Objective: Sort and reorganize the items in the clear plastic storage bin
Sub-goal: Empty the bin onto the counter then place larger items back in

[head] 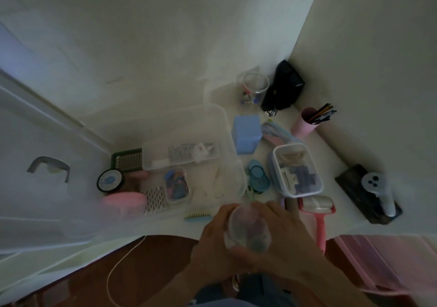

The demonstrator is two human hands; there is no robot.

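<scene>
— Hands?
— Low centre of frame: left hand (214,242) and right hand (287,238) both grip a clear jar (248,229), fingers curled round it; contents blurred.
— The bin?
— Clear bin (212,117) sits mid-frame on the white tabletop (331,164), left of a small lidless box (296,171). Pink cup (303,124) stands upper right.

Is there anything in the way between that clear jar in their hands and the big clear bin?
Nothing visible blocks it. Both hands, left and right, grip the jar just in front of the bin, whose near wall is right beyond the fingers. A small blue comb lies on the table by that wall, low enough to pass over.
</scene>
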